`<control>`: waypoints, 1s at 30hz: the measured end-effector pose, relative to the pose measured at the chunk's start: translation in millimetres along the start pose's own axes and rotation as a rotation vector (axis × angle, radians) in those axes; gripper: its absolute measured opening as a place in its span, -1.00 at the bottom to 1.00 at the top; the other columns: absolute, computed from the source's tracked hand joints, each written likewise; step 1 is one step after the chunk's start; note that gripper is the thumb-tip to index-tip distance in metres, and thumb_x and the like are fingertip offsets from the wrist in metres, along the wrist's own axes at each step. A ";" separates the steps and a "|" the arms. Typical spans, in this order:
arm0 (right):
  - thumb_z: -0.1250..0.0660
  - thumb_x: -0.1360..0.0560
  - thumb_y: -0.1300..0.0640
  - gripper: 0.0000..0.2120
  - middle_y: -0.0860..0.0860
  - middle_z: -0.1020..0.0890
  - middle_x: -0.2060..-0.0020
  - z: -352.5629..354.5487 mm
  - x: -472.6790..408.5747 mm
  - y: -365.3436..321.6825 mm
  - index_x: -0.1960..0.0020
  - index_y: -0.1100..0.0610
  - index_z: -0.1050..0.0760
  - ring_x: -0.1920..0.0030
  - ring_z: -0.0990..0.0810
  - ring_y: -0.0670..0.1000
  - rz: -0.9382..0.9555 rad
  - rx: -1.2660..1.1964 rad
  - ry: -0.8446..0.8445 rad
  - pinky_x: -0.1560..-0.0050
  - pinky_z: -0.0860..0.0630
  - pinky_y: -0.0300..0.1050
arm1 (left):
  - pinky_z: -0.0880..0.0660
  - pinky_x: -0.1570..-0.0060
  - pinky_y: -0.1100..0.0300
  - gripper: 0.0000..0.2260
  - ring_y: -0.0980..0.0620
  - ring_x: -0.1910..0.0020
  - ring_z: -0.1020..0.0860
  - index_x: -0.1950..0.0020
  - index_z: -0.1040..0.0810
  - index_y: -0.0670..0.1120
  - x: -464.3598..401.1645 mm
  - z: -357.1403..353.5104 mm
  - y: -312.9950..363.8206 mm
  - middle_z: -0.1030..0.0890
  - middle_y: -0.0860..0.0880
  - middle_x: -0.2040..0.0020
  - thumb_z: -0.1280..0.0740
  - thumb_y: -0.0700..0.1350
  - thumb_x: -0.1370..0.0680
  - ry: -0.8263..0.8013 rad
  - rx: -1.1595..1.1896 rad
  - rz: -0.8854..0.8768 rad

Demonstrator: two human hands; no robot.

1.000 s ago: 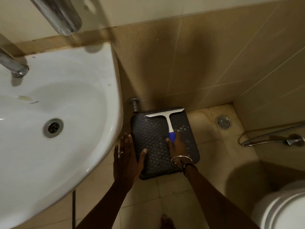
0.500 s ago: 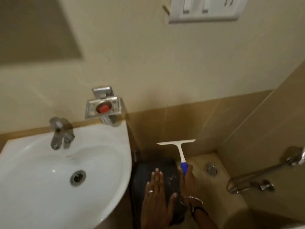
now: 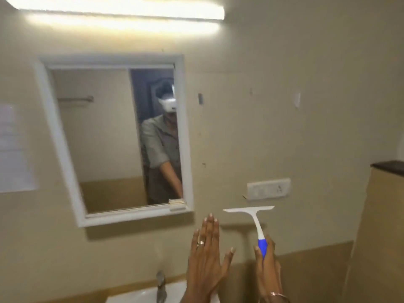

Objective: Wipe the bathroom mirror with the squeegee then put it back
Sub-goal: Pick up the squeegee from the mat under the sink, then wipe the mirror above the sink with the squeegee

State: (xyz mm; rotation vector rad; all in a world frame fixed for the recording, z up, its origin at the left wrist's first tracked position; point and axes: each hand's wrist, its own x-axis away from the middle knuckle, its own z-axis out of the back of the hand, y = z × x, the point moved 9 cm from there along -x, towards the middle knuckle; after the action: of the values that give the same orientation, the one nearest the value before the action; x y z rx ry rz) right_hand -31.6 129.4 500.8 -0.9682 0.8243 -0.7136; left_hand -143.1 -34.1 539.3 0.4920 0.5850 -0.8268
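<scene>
A white-framed mirror (image 3: 113, 138) hangs on the beige wall at the left and reflects a person in a grey shirt. My right hand (image 3: 267, 272) grips the blue handle of a white squeegee (image 3: 251, 215), held upright with its blade level, below and to the right of the mirror's lower corner. My left hand (image 3: 206, 256) is raised flat beside it, fingers together and thumb out, holding nothing. Neither hand touches the mirror.
A white sink (image 3: 142, 296) with a metal tap (image 3: 160, 285) sits below at the bottom edge. A switch plate (image 3: 268, 189) is on the wall just above the squeegee blade. A tube light (image 3: 118, 9) glows overhead. A tiled partition (image 3: 384, 215) stands at the right.
The view has swung up from the floor mat to the mirror. My right hand lifted the squeegee off the mat to chest height; my left hand rose alongside it.
</scene>
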 end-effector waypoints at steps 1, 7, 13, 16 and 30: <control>-0.19 -0.61 0.03 -0.49 0.16 -0.64 -0.13 0.2 1.7 -34.3 -0.51 -0.13 -0.13 0.01 -0.62 0.27 0.088 0.008 0.026 0.05 -0.50 -0.01 | -0.10 -0.62 -0.02 -0.24 -0.08 -0.70 -0.22 -0.72 -0.17 -0.15 -13.1 33.8 -12.7 -0.16 -0.11 -0.75 -0.16 0.29 -0.66 0.042 -0.028 -0.011; -0.12 -0.63 -0.02 -0.43 0.01 -0.61 0.01 -5.5 28.1 -230.5 -0.45 -0.44 0.10 0.23 -0.63 0.11 0.391 -0.049 0.132 0.23 -0.60 0.11 | 0.01 -0.69 -0.12 -0.24 -0.07 -0.76 0.03 -0.76 0.08 -0.11 -75.9 221.4 -84.4 0.06 -0.11 -0.78 0.01 0.32 -0.71 0.275 -0.145 -0.043; -0.13 -0.63 -0.04 -0.46 0.04 -0.56 0.11 -35.4 46.9 -365.0 -0.50 -0.32 0.04 0.31 -0.57 0.02 0.585 -0.132 0.167 0.31 -0.62 0.03 | -0.01 -0.70 -0.20 -0.22 -0.07 -0.76 0.09 -0.76 0.12 -0.11 -117.6 350.3 -151.6 0.13 -0.09 -0.78 0.17 0.37 -0.69 0.419 -0.318 0.017; -0.07 -0.63 -0.11 -0.51 0.06 -0.57 0.22 -57.2 55.5 -414.6 -0.46 -0.37 0.05 0.36 -0.57 0.00 0.640 -0.166 0.147 0.32 -0.64 0.03 | 0.03 -0.70 -0.18 -0.20 -0.08 -0.76 0.07 -0.76 0.17 -0.10 -123.2 387.4 -176.2 0.14 -0.09 -0.78 0.07 0.36 -0.68 0.481 -0.328 0.021; -0.13 -0.63 -0.07 -0.50 0.08 -0.61 0.15 -114.8 25.4 -488.7 -0.49 -0.24 0.01 0.28 -0.61 -0.02 0.642 -0.167 0.195 0.29 -0.65 -0.03 | 0.00 -0.67 -0.17 -0.21 -0.14 -0.74 -0.05 -0.76 0.14 -0.09 -112.2 399.1 -275.3 0.01 -0.15 -0.77 0.11 0.38 -0.68 0.477 -0.418 0.072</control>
State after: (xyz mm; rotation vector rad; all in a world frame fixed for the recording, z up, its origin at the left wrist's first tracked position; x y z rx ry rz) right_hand -191.2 -132.6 899.0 -0.7209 1.3012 -0.1838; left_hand -307.4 -379.2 857.9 0.3204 1.1449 -0.4947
